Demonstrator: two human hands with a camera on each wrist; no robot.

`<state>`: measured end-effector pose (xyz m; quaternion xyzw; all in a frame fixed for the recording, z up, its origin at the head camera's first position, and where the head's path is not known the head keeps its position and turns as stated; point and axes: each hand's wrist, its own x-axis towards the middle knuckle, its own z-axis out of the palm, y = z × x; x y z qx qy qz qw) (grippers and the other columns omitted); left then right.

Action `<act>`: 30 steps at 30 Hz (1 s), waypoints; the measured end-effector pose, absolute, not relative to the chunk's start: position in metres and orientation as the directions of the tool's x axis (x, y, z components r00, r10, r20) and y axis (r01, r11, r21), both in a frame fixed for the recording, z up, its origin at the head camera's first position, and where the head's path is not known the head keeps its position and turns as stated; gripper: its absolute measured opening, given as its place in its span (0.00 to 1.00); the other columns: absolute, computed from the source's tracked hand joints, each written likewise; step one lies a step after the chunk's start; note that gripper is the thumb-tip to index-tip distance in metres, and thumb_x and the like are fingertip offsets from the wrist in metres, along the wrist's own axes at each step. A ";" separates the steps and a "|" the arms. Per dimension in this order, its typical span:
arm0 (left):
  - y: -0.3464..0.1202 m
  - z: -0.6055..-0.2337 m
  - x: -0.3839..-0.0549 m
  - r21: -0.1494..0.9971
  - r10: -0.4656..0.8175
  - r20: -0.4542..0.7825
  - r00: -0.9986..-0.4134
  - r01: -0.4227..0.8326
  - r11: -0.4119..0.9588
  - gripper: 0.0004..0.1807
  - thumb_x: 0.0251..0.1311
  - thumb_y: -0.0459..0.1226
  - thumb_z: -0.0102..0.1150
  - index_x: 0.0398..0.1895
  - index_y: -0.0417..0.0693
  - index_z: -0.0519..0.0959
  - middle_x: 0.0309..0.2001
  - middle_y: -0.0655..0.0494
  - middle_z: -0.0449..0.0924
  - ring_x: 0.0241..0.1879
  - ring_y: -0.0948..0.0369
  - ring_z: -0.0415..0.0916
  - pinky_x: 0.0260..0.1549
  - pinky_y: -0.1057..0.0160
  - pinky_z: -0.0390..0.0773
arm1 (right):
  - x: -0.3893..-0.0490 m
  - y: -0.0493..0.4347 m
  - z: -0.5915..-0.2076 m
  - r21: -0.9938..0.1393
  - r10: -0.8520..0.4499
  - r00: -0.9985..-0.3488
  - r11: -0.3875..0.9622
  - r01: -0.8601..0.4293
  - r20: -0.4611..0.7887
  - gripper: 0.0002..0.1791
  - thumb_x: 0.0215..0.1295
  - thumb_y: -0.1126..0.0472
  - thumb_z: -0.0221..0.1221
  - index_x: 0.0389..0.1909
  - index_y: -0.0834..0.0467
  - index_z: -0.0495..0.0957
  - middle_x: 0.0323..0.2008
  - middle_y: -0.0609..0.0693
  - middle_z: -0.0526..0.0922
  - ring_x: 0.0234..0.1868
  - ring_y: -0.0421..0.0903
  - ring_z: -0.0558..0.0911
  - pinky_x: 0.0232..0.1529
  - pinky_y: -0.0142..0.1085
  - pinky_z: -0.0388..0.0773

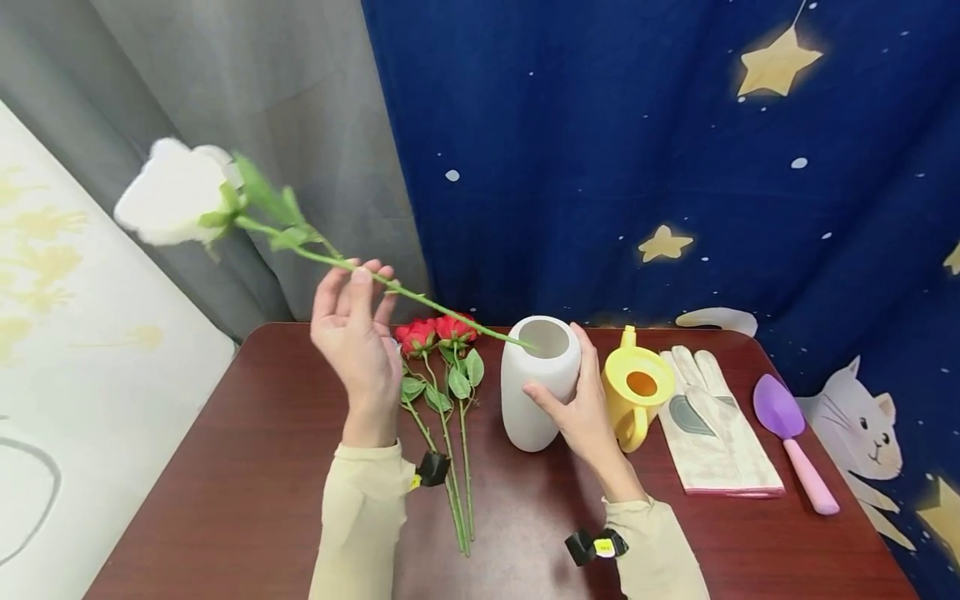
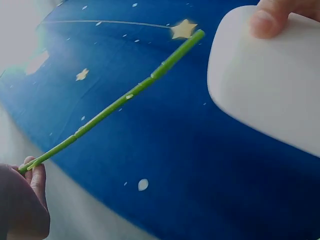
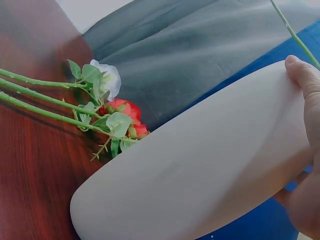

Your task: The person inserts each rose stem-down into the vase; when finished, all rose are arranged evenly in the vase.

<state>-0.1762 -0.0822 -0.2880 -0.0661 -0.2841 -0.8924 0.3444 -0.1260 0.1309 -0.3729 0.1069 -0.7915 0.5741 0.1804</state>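
My left hand [image 1: 360,333] pinches the green stem of a white rose [image 1: 180,193] between thumb and fingers. The bloom points up and left, and the stem [image 2: 120,102] slants down to the right. In the head view its cut end overlaps the mouth of a white vase [image 1: 525,408]; in the left wrist view that end shows beside the vase's rim. My right hand [image 1: 581,408] grips the vase near its top, thumb [image 3: 302,75] on the near side. Two red roses [image 1: 435,332] lie left of the vase, with another white rose [image 3: 107,80] beside them.
A yellow watering can [image 1: 637,387] stands right of the vase. Beyond it lie a pair of gardening gloves [image 1: 720,450] and a purple trowel [image 1: 783,408] with a pink handle. The brown table [image 1: 247,467] meets a blue starry curtain [image 1: 562,167] at the back.
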 end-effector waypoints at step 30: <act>0.004 -0.297 -0.189 0.772 0.256 0.532 -0.807 0.586 0.244 0.03 0.55 0.31 0.62 0.34 0.41 0.81 0.29 0.56 0.83 0.27 0.67 0.81 0.31 0.69 0.79 | -0.145 0.142 -0.407 -0.884 0.022 -0.925 0.304 -0.355 0.379 0.51 0.54 0.54 0.68 0.71 0.42 0.45 0.65 0.48 0.57 0.60 0.47 0.65 0.56 0.49 0.66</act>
